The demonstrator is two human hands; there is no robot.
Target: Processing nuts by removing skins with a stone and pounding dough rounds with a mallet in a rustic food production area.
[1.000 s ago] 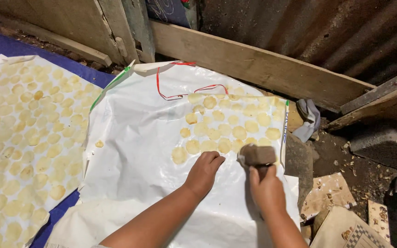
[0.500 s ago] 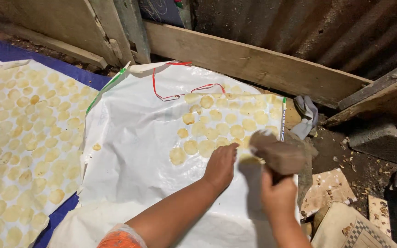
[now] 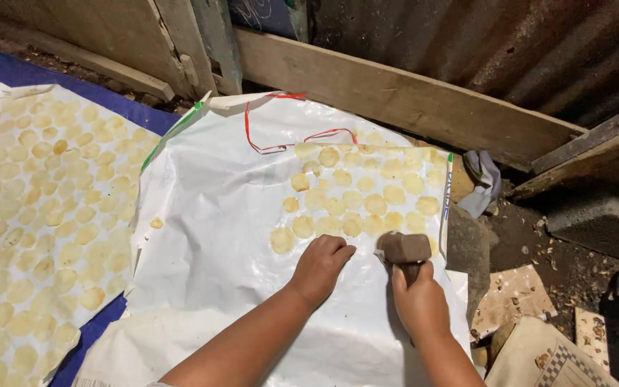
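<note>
Fingers of your right hand [image 3: 420, 304] are wrapped tight around the handle of a brown wooden mallet [image 3: 404, 249], its blocky head resting low on the white plastic sheet [image 3: 216, 215] just right of centre in the lower half of the frame. Your left hand [image 3: 318, 264] sits beside it, fingers curled loosely under and knuckles on the sheet; it grips nothing that shows.

Just above both hands lies a patch of pale yellow discs [image 3: 367, 193], set in rows toward the upper right of the sheet. The nearest disc [image 3: 281, 239] lies just left of your left hand, apart from it. One stray disc [image 3: 156, 223] lies alone near the sheet's left edge. At the left of the frame a second sheet [image 3: 37, 215] is already covered with the same discs.

By the look of it, you are in the flattening step, adding to the lowest row. The next move would call for a fresh piece placed on bare plastic close below that row, with your left fingers kept clear of the mallet head and neighbouring discs left untouched.
</note>
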